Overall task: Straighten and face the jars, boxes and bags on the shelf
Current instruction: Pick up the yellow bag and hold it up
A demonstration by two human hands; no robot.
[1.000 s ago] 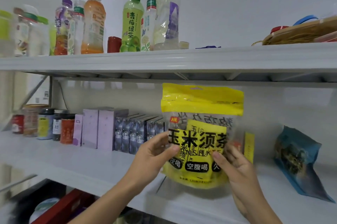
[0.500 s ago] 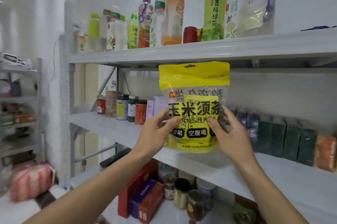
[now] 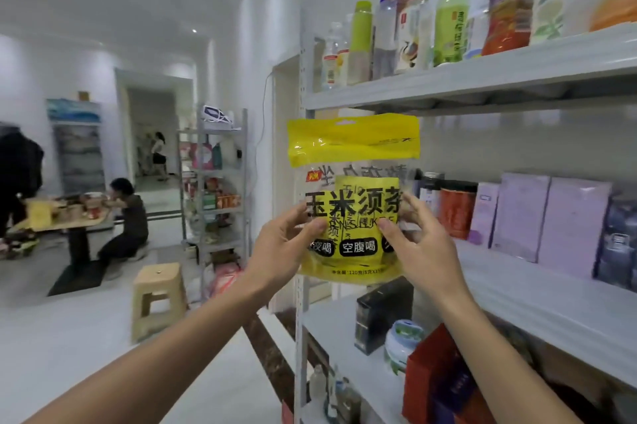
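The glossy plastic pouch (image 3: 351,196) is yellow with a clear window and bold black characters. Beside it, flat cardboard boxes (image 3: 548,220) are pale lilac, a round jar (image 3: 456,213) red, a plastic stool (image 3: 157,299) tan.

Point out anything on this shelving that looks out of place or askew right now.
The yellow plastic tea bag is off the middle shelf, held upright in the air at its left end by the left hand and right hand. The lilac boxes and red-labelled jar stand upright in line.
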